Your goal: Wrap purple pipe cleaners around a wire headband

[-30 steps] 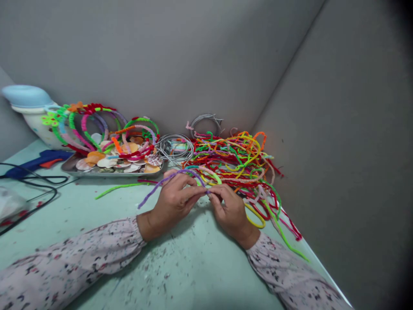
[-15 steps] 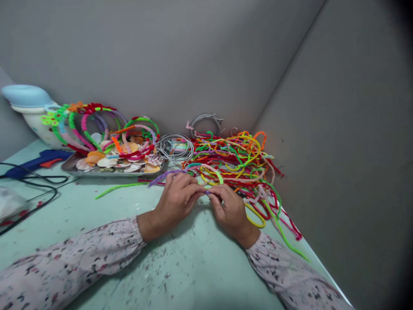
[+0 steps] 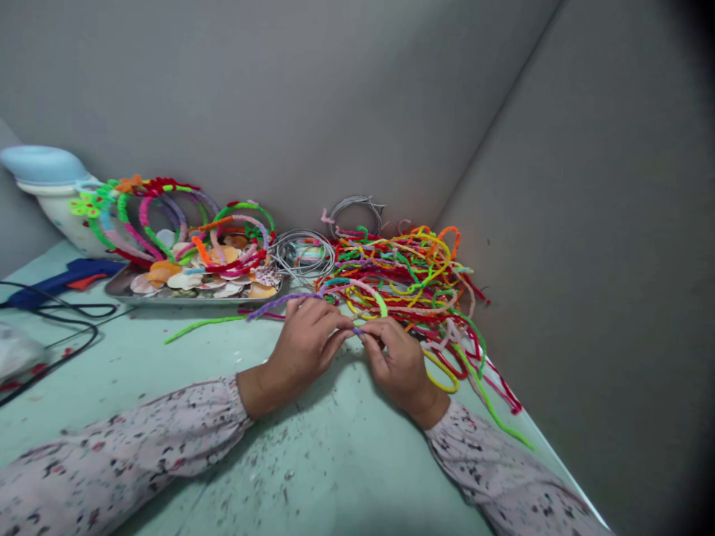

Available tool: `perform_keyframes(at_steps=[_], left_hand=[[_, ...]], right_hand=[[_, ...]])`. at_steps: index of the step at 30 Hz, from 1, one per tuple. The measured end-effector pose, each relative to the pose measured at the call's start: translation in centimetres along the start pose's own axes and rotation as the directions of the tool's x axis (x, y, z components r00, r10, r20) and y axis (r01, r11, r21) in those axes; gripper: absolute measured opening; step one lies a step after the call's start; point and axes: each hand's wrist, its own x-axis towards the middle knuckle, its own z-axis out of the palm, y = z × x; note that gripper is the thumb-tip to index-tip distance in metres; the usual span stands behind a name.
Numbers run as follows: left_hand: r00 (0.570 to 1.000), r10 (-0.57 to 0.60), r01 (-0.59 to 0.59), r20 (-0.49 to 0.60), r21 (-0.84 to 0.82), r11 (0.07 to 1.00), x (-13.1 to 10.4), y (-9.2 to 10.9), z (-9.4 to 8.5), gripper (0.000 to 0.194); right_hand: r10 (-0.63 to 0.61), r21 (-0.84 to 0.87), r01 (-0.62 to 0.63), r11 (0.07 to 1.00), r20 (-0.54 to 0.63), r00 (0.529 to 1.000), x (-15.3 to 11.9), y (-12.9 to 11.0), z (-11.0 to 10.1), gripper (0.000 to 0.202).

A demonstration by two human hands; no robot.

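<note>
A purple pipe cleaner (image 3: 273,304) runs out behind my left hand (image 3: 310,336), whose thumb and index finger pinch a short purple piece of it. Right beside, my right hand (image 3: 394,365) pinches the same purple piece, the fingertips of both hands nearly touching. Behind my hands arches a fuzzy ring (image 3: 363,286) in teal, pink and light green, its lower part hidden by my fingers. A green pipe cleaner (image 3: 204,324) lies on the table to the left of my left hand.
A metal tray (image 3: 184,301) of shells and fuzzy hoops stands back left, near a blue glue gun (image 3: 61,283) with black cable. Wire coils (image 3: 304,257) and a tangled pipe cleaner heap (image 3: 413,268) lie behind my hands. A grey wall (image 3: 603,260) rises at the right.
The free end of the purple pipe cleaner has swung slightly to the left. My hands have barely moved and still pinch the purple piece.
</note>
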Motion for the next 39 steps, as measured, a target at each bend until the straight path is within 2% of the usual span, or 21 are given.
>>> perform_keyframes(at_steps=[15, 25, 39], left_hand=[[0.996, 0.029, -0.030, 0.079, 0.018, 0.999, 0.00, -0.11, 0.25, 0.014], [0.995, 0.008, -0.013, 0.102, 0.046, 0.999, 0.12, 0.10, -0.01, 0.017], [0.986, -0.008, 0.012, 0.164, -0.023, 1.000, 0.15, -0.02, -0.01, 0.018]], right_hand=[[-0.033, -0.024, 0.034, 0.999, 0.036, 0.999, -0.10, 0.16, 0.06, 0.015], [-0.023, -0.034, 0.023, 0.999, 0.006, 1.000, -0.04, 0.07, -0.03, 0.015], [-0.050, -0.033, 0.052, 0.998, 0.034, 0.998, -0.22, 0.29, 0.06, 0.016]])
